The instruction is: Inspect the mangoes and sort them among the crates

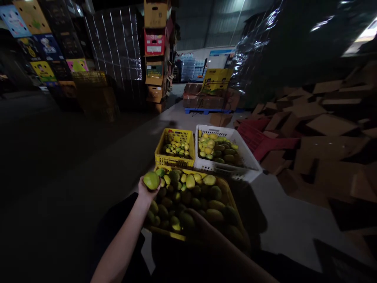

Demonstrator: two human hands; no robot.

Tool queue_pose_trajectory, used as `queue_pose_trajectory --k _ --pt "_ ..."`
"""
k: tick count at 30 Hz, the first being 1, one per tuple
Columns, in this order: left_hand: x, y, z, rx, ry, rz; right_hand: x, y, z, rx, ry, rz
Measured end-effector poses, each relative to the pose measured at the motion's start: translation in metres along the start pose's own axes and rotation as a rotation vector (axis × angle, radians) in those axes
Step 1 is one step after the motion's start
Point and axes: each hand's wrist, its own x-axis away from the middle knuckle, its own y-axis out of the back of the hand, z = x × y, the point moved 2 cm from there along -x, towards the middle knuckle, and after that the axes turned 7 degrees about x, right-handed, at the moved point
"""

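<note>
My left hand (148, 189) is raised over the left rim of the near yellow crate (235, 204), its fingers curled round a smooth yellow-green fruit (151, 180). Inside that crate lie many similar fruits, dark green to yellow, such as a yellow one (190, 181) near the far side. Low over the pile, in deep shadow, my right hand (198, 218) is closed against a dark green fruit (186, 221); its fingertips are hard to make out.
Just beyond stand a smaller yellow crate (174, 160) and a white crate (249, 159), both holding fruit. Flattened and tumbled cardboard boxes (324, 153) heap on the right beside a red crate (259, 137). Stacked boxes (154, 70) and a blue pallet (196, 111) stand further back.
</note>
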Motion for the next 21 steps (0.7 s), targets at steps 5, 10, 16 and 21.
queue_pose_trajectory --k 5,10,16,21 --pt "-0.002 0.005 -0.019 0.005 -0.027 0.068 -0.097 0.021 0.104 -0.490 -0.177 -0.188" --pt "-0.007 0.010 -0.017 -0.017 -0.011 0.040 -0.129 0.044 0.142 -0.584 -0.065 -0.209" --pt "-0.002 0.012 -0.007 -0.033 -0.021 0.046 -0.063 0.035 0.065 -0.176 -0.219 0.076" --pt "-0.013 0.028 0.013 -0.232 -0.022 0.042 -0.036 0.026 0.024 0.168 -0.189 0.175"
